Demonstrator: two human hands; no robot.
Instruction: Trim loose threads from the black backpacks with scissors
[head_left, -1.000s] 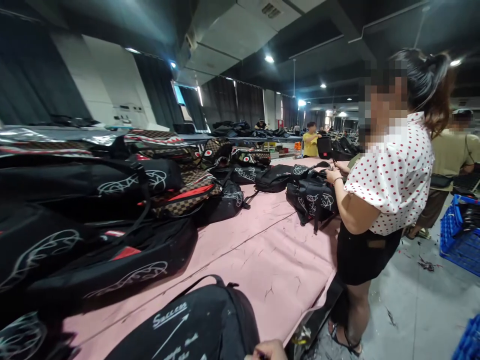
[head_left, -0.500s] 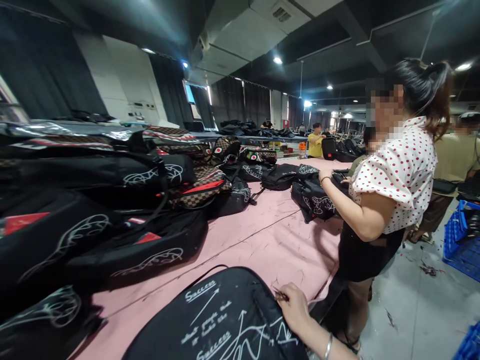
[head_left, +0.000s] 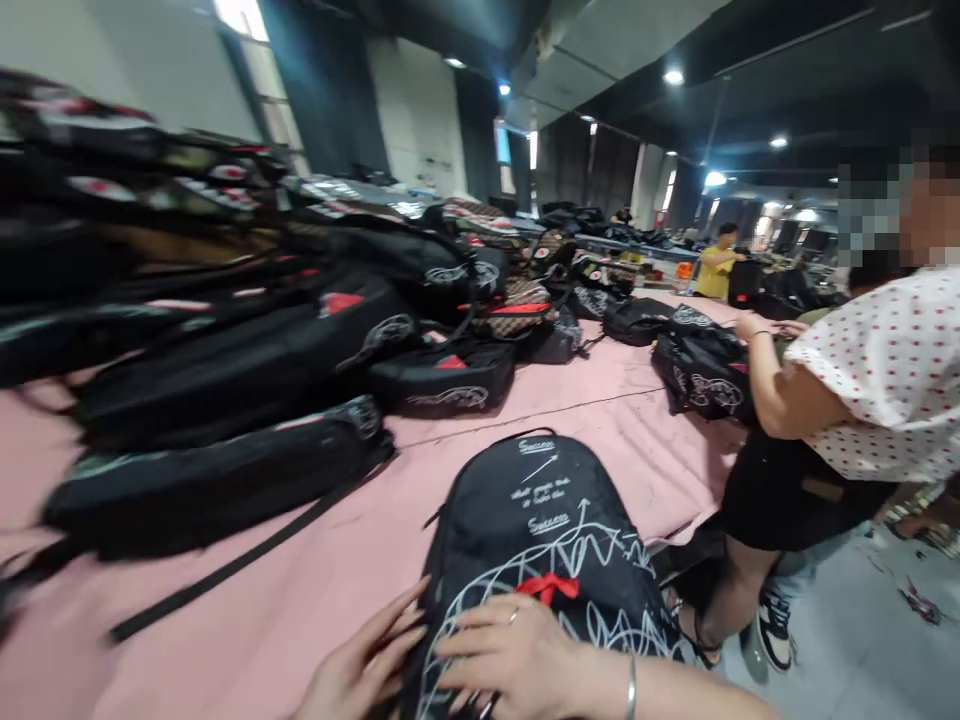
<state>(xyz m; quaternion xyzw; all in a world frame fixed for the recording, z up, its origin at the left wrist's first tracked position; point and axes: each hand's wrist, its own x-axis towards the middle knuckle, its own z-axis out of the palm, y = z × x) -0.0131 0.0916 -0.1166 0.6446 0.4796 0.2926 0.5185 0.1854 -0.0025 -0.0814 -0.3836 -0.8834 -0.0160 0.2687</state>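
A black backpack with white lettering, scribbled white lines and a red piece on its front lies on the pink-covered table before me. My right hand, wearing a ring and a silver bangle, rests across its lower front with fingers stretched. A small dark metal tool, apparently thread snips, shows partly beneath that palm. Along the bag's left side, my left hand touches the edge with fingers extended and no object visible in them; its lower part is cut off by the frame.
Black backpacks are heaped on the left of the pink table, one with a strap trailing toward me. At right a co-worker in a dotted shirt handles another black bag. Scraps lie on the floor.
My view has swung left. The backpack now shows more of its front, including the red piece. My right hand has gone from its right edge to its lower front; my left hand has come into view.
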